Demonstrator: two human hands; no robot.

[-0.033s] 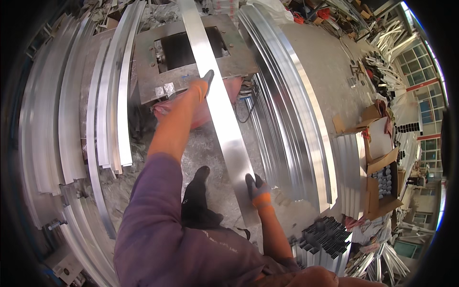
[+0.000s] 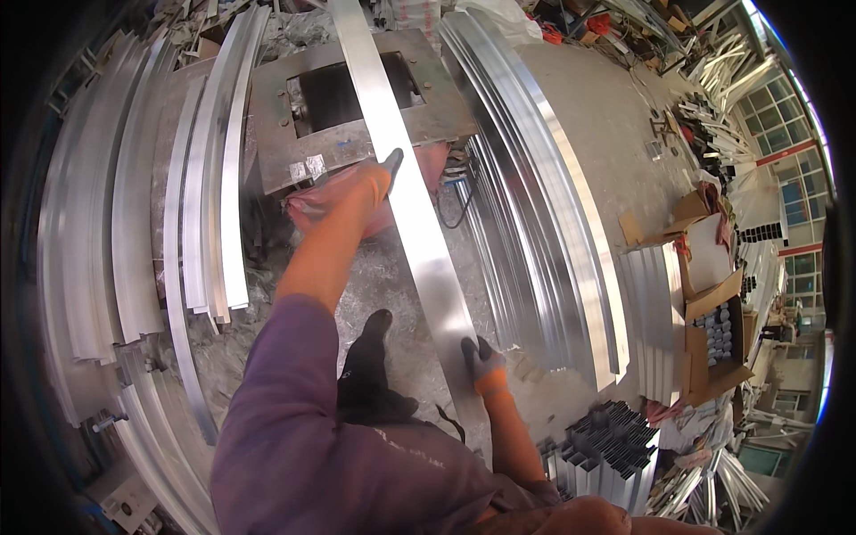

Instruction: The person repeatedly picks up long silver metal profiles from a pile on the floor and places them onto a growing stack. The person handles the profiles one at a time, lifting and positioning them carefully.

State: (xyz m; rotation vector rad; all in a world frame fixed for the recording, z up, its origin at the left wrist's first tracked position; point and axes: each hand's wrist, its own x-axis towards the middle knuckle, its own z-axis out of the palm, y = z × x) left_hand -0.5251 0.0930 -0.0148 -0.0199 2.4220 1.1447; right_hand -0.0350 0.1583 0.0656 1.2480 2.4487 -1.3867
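Observation:
A long, flat silver aluminium profile (image 2: 419,232) slants across the middle, its far end running past the upper edge of the picture. My left hand (image 2: 385,171), in a grey and orange glove, grips its left edge about midway, thumb on top and the other fingers mostly hidden. Near the close end, my right hand (image 2: 486,366), gloved alike, holds the right edge; its fingers are partly hidden. The profile's far part passes over a worn metal machine table (image 2: 267,98) with a dark rectangular opening (image 2: 334,96).
Long profiles (image 2: 134,196) are stacked on the left, and another stack (image 2: 544,196) stands along the right. Bundled dark-ended profiles (image 2: 611,446) are near my right elbow. An open cardboard box (image 2: 713,383) sits at the right. Red sheeting (image 2: 312,203) hangs below the machine table.
Both hands and the profile have shifted slightly toward me. My grip looks the same.

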